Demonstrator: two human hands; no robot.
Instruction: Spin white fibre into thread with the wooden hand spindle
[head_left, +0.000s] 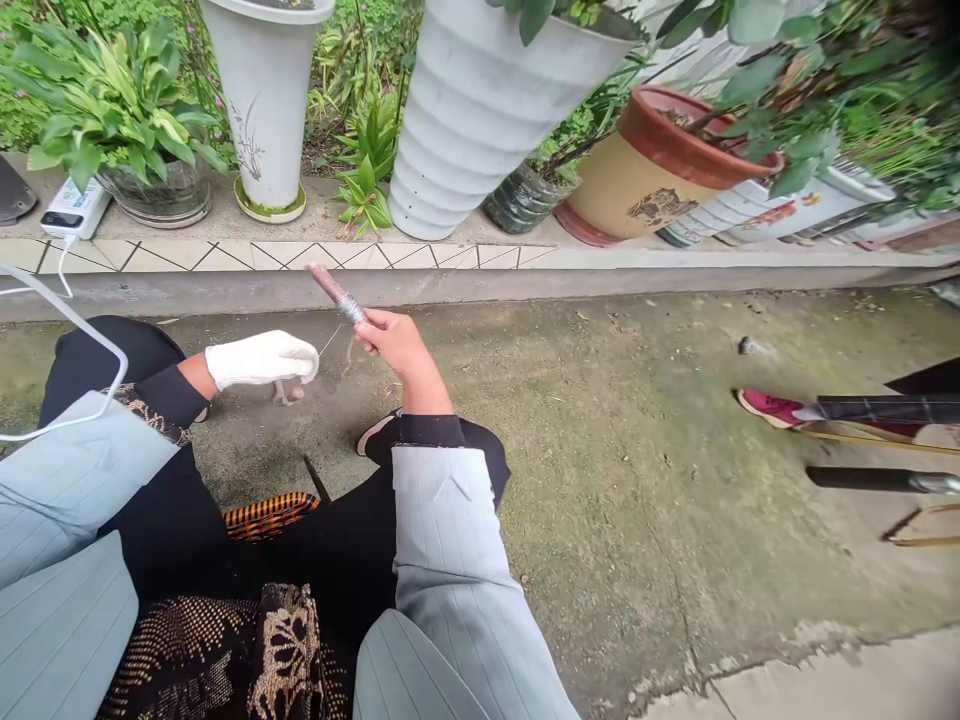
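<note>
My right hand [396, 342] is closed around the lower end of a short brown stick [323, 281], which tilts up to the left. Silvery wire [350, 307] is wound in a tight coil around the stick just above my fingers. From that coil a thin strand [330, 339] runs down to my left hand [262, 359]. That hand wears a white glove, and its fingers are pinched together at the strand's end. Beneath the glove, a small pale, knobby piece [285, 393] shows near the ground; its kind is unclear.
Flowerpots line a low tiled ledge [225, 255] ahead, including a tall white ribbed pot [480, 120] and a tan pot [645, 170]. A power bank [76, 208] with a white cable sits at left. An orange-black woven item [270, 515] lies between my legs. Another person's shoe [772, 408] is at right.
</note>
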